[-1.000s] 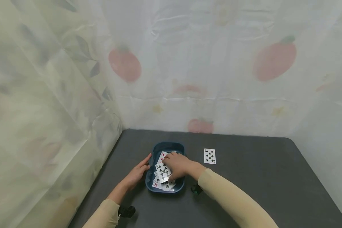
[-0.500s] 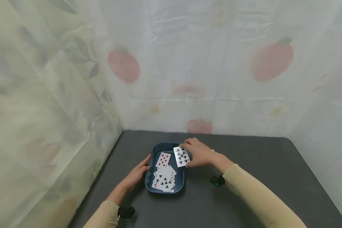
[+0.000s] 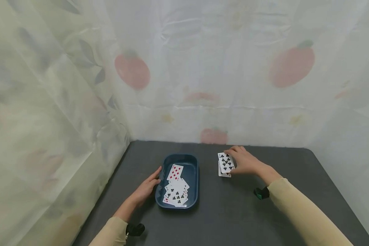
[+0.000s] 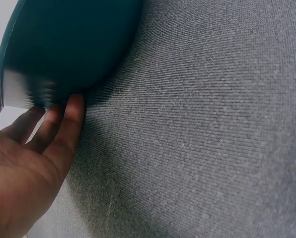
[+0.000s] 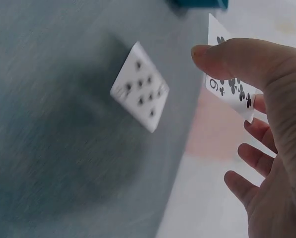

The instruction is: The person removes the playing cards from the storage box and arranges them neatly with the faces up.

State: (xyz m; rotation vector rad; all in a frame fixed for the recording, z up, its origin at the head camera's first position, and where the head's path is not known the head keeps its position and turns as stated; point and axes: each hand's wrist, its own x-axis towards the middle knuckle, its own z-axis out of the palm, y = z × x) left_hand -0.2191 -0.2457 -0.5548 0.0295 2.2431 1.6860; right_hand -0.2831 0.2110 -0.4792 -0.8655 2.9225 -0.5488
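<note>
My right hand (image 3: 247, 163) pinches a nine of clubs (image 3: 226, 162) between thumb and fingers, above a spades card (image 3: 220, 173) lying face up on the dark table. The right wrist view shows the held clubs card (image 5: 230, 89) raised off the spades card (image 5: 141, 89). My left hand (image 3: 144, 189) touches the left wall of a blue tray (image 3: 196, 181), its fingertips against the outside in the left wrist view (image 4: 38, 158). Face-up cards lie overlapping in the tray, a diamonds card (image 3: 175, 172) at their top and clubs (image 3: 176, 194) lower down.
The dark tabletop (image 3: 233, 212) extends around the tray. Translucent sheeting printed with fruit (image 3: 213, 136) hangs along the far edge, and more sheeting (image 3: 49, 136) stands at the left and right. A dark strap (image 3: 261, 193) is on the right wrist.
My right hand has lifted the clubs card out of the tray and carried it right, over the spades card. The left hand has stayed at the tray's side.
</note>
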